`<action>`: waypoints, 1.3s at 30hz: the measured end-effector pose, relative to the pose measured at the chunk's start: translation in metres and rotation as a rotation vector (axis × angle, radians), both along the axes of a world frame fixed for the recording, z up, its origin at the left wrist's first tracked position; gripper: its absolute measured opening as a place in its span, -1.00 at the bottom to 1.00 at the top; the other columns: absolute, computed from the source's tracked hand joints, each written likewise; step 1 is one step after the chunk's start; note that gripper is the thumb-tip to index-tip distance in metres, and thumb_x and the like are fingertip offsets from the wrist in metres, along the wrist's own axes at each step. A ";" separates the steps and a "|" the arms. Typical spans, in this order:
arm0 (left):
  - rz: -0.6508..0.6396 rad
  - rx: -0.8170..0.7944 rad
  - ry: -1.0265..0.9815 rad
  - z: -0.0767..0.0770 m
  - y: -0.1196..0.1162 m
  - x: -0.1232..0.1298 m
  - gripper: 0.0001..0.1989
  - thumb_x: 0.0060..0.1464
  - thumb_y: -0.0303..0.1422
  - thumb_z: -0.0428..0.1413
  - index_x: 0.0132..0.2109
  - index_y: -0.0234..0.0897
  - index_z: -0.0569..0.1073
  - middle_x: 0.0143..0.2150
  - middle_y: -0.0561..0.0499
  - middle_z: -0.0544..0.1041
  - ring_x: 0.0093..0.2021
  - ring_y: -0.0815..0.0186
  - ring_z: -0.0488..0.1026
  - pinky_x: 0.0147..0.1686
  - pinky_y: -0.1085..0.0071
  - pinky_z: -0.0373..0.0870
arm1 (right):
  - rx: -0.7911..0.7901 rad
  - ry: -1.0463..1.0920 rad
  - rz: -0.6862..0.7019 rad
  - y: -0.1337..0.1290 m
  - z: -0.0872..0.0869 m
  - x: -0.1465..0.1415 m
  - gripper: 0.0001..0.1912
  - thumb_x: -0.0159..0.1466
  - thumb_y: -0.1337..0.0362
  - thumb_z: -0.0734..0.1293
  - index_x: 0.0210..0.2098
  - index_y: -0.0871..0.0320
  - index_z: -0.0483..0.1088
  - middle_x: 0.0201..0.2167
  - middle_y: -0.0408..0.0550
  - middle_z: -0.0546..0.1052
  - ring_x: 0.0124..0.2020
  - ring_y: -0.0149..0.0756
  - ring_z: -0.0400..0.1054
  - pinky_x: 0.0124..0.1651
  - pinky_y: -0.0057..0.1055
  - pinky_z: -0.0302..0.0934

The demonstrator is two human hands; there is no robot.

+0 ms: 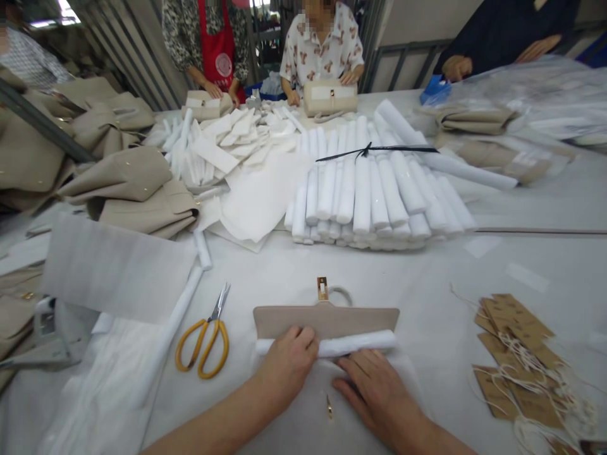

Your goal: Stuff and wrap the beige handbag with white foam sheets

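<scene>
Directly in front of me lies a beige handbag with its flap (370, 319) folded back. A gold clasp plate (323, 289) sticks out at the flap's far edge, with a ring-like strap beside it. Across the bag runs a white padding roll (358, 343). My left hand (291, 360) is closed over the roll's left half, its fingers curled down. My right hand (374, 382) rests at the roll's near edge on the right, fingers stretched out and thumb apart. Between the hands, a small gold turn-lock (329, 407) shows through a thin white sheet over the bag.
Yellow-handled scissors (203, 341) lie left of the bag. Behind it is a tied bundle of white rolls (370, 189). Brown tags (516, 360) with white strings are on the right. Beige bags (128, 183) pile up at left. Co-workers stand across the table.
</scene>
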State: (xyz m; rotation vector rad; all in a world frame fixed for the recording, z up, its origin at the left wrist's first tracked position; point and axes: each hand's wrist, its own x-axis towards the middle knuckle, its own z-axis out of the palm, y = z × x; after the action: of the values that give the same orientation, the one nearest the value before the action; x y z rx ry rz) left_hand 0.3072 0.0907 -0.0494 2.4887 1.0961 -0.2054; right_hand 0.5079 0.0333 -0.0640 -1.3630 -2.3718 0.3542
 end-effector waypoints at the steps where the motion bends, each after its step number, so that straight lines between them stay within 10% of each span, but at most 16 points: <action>1: -0.032 0.031 0.004 -0.001 0.001 0.001 -0.78 0.20 -0.55 -0.13 -0.14 -0.28 0.38 -0.16 -0.04 0.39 -0.19 0.23 0.30 -0.24 0.31 0.31 | 0.013 -0.006 0.000 0.000 0.001 -0.001 -0.83 0.35 0.24 0.18 -0.20 0.13 0.38 -0.35 -0.04 0.47 -0.31 -0.22 0.32 -0.16 -0.26 0.18; 13: 0.077 0.087 -0.137 -0.008 -0.030 -0.003 -0.35 0.00 0.06 0.12 0.16 -0.14 0.23 -0.04 -0.08 0.36 -0.04 0.09 0.23 -0.04 0.11 0.22 | 0.167 -0.086 0.035 0.001 0.000 0.003 -0.76 0.39 0.20 0.13 -0.14 0.20 0.35 -0.37 -0.01 0.49 -0.32 -0.21 0.36 -0.15 -0.25 0.20; 23: 0.040 0.121 -0.129 -0.019 -0.027 -0.001 -0.50 0.05 -0.05 0.14 0.09 -0.11 0.28 -0.12 -0.03 0.36 -0.12 0.11 0.26 -0.15 0.13 0.27 | 0.101 -0.229 -0.028 0.015 0.013 0.023 -0.63 0.32 0.00 0.19 -0.15 0.17 0.40 -0.18 0.11 0.47 -0.05 -0.06 0.25 0.05 -0.07 0.04; 29: 0.205 0.269 -0.114 -0.020 -0.033 -0.012 -0.54 0.08 -0.08 0.14 0.11 0.03 0.31 0.02 -0.12 0.30 0.00 0.04 0.21 -0.03 -0.02 0.17 | 0.062 -0.245 -0.043 0.014 -0.001 0.020 -0.66 0.36 0.07 0.14 -0.17 0.18 0.40 -0.25 0.07 0.47 -0.14 -0.11 0.23 -0.03 -0.13 0.04; 39: 0.124 0.211 -0.066 -0.026 -0.023 -0.025 -0.74 0.23 -0.15 -0.05 -0.07 -0.14 0.39 -0.22 -0.02 0.36 -0.20 0.17 0.26 -0.19 0.17 0.23 | 0.069 -0.189 -0.021 0.020 -0.014 0.021 -0.64 0.39 0.17 0.06 -0.37 0.16 0.37 -0.46 -0.03 0.37 -0.37 -0.22 0.15 -0.22 -0.28 0.00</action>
State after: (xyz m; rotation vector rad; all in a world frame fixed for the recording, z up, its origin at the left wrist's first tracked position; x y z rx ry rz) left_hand 0.2824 0.0680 -0.0758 2.5773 1.2982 0.0309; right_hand 0.5284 0.0535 -0.0783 -1.4446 -2.4935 0.1415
